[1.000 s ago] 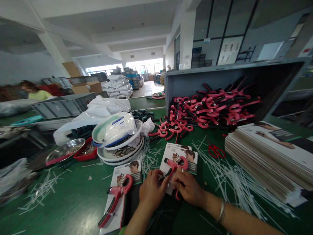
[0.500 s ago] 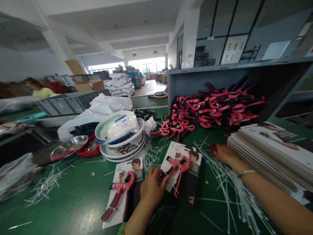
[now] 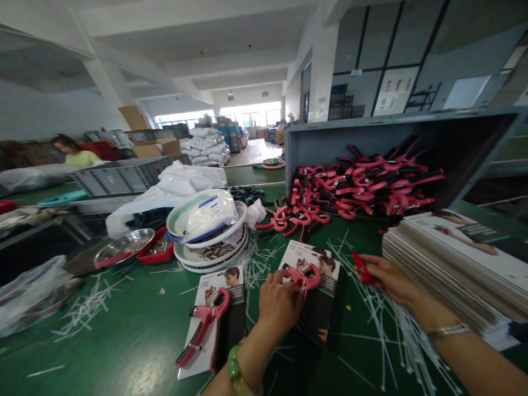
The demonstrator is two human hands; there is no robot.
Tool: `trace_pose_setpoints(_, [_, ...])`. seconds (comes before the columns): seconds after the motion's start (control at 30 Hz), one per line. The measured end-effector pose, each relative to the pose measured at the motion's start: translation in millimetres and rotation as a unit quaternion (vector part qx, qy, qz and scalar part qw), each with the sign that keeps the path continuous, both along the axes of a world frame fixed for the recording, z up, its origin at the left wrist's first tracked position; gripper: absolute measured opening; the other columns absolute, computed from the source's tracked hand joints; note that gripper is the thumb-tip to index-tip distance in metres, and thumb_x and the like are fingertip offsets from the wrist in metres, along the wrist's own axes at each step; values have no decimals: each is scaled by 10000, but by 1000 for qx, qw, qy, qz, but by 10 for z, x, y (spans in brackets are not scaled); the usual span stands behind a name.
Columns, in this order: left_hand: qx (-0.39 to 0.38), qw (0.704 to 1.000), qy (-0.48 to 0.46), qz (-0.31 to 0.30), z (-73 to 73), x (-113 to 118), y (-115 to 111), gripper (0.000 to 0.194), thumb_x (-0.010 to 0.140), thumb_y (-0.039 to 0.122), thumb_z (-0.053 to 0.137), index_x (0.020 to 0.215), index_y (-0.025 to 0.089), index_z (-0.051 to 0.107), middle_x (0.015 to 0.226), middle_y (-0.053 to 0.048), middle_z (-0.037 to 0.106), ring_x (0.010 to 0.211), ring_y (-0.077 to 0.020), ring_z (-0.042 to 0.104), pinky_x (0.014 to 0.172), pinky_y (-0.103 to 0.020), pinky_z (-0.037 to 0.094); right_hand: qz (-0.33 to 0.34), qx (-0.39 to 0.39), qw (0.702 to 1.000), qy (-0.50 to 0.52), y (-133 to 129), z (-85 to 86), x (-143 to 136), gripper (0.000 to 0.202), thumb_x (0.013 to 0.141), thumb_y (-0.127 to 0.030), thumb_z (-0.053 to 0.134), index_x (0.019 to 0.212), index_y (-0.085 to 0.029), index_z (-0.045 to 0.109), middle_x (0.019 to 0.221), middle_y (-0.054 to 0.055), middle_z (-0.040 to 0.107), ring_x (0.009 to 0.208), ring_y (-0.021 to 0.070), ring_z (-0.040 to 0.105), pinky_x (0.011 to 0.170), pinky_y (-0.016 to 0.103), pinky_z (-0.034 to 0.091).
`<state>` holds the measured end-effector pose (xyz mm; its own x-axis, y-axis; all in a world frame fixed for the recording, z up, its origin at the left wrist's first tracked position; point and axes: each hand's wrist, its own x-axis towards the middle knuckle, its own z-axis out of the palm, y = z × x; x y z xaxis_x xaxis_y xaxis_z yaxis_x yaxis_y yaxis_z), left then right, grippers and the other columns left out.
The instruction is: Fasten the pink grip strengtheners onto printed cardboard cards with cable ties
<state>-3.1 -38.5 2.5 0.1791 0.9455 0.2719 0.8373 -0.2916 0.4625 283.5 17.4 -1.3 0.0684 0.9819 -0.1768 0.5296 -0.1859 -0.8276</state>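
Note:
My left hand (image 3: 281,301) is closed over the handles of a pink and black hand grip (image 3: 311,276), which lies on a printed card (image 3: 325,308). To the right, my right hand (image 3: 385,276) holds a small red tool (image 3: 361,268) above loose white zip ties (image 3: 381,319). Another pink hand grip (image 3: 200,333) rests on its own card (image 3: 236,281) left of my left hand, with nobody touching it. Its handles point toward the front edge.
A grey crate (image 3: 291,148) tipped toward me holds many pink grips. Stacked cards (image 3: 445,280) stand at the right. Bowls (image 3: 214,264), a red tray (image 3: 159,250) and plastic bags are at the left. A person (image 3: 78,153) sits beyond a grey bin (image 3: 119,179).
My left hand has moved right and up, farther over the grip's handles. The red tool in my right hand has turned and is now more visible.

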Motion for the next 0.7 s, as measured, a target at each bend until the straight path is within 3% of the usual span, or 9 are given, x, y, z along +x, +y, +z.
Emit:
trace_pose_setpoints(0.03, [-18, 1000, -26, 2, -18, 21, 27, 180, 798, 328, 557, 777, 252, 719, 1056, -59, 606, 933, -220, 548, 817, -357, 426, 41, -14, 995, 86, -142, 1, -83, 569, 777, -356, 455, 1294, -126, 399, 1059, 126, 645, 722, 152, 640, 521, 231, 438])
trace_pose_setpoints(0.1, [-52, 994, -97, 5, -55, 32, 73, 208, 808, 330, 545, 725, 210, 693, 990, -63, 615, 922, -201, 553, 815, -334, 428, 141, -19, 984, 109, -384, 19, -261, 573, 744, -342, 497, 1283, -159, 427, 1044, 100, 648, 711, 153, 630, 582, 254, 463])
trace_pose_setpoints(0.2, [-85, 978, -190, -1, -98, -6, 121, 225, 796, 307, 556, 633, 177, 641, 924, -60, 609, 918, -186, 555, 822, -315, 425, 238, 66, 965, -92, -598, 104, -486, 511, 704, -302, 587, 1207, -227, 535, 1029, 73, 640, 857, 212, 620, 723, 328, 476])
trace_pose_setpoints(0.33, [-116, 963, -244, -12, -127, -47, 153, 257, 791, 312, 558, 583, 170, 606, 928, -65, 601, 945, -188, 546, 849, -315, 417, 273, 194, 859, -387, -655, 266, -621, 505, 680, -248, 659, 1175, -283, 565, 1020, 74, 629, 895, 267, 604, 707, 382, 478])
trace_pose_setpoints(0.47, [-139, 953, -268, 9, -140, -44, 175, 271, 792, 339, 552, 590, 168, 608, 936, -64, 597, 945, -181, 547, 837, -292, 425, 301, 271, 772, -490, -650, 330, -613, 418, 740, -242, 636, 1151, -284, 568, 926, 60, 639, 772, 223, 619, 580, 296, 465])
trace_pose_setpoints(0.57, [-145, 952, -271, 1, -125, -36, 170, 258, 777, 326, 567, 581, 163, 609, 926, -62, 597, 922, -179, 554, 826, -288, 429, 293, 301, 740, -525, -663, 296, -618, 352, 782, -242, 605, 1131, -279, 581, 867, 54, 641, 707, 198, 614, 526, 255, 422])
trace_pose_setpoints(0.7, [-126, 958, -258, -18, -83, -28, 128, 206, 756, 308, 600, 605, 172, 633, 920, -53, 596, 941, -178, 548, 857, -293, 419, 285, 312, 728, -540, -652, 216, -721, 343, 821, -248, 572, 1163, -279, 571, 908, 67, 658, 736, 195, 623, 504, 233, 377])
